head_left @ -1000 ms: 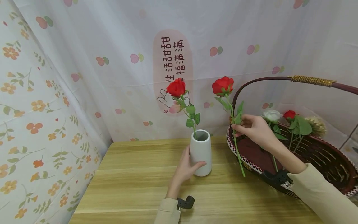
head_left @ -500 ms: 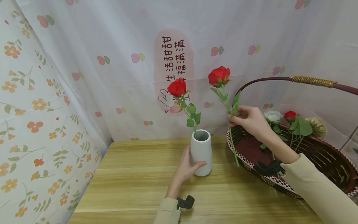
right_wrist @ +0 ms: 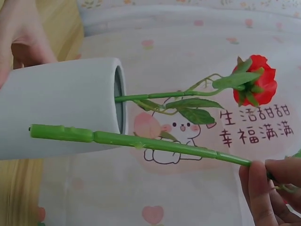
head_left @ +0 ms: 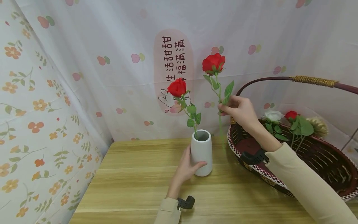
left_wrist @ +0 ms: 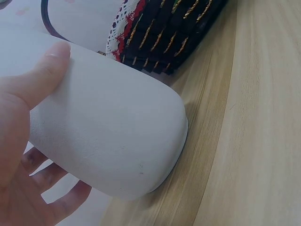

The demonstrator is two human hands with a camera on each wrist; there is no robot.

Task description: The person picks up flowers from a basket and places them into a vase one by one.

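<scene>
A white vase (head_left: 202,155) stands upright on the wooden table, and my left hand (head_left: 186,167) grips its left side, thumb across the front. One red rose (head_left: 177,87) leans leftward out of the vase mouth. My right hand (head_left: 241,111) pinches the stem of a second red rose (head_left: 213,64), bloom up, to the right of the vase and above its rim. In the right wrist view this rose's bare green stem (right_wrist: 141,141) crosses in front of the vase; whether they touch I cannot tell. The left wrist view shows my thumb (left_wrist: 44,75) on the vase wall.
On the right stands a dark woven basket (head_left: 332,161) with a lace-trimmed rim and a tall arched handle (head_left: 314,81). It holds a white rose (head_left: 273,116), a red rose (head_left: 291,115) and a beige bloom (head_left: 317,126). A printed curtain (head_left: 126,77) hangs behind the table.
My right hand has moved left and up with the red rose, from the basket's edge toward the vase. The left hand and vase have stayed in place.
</scene>
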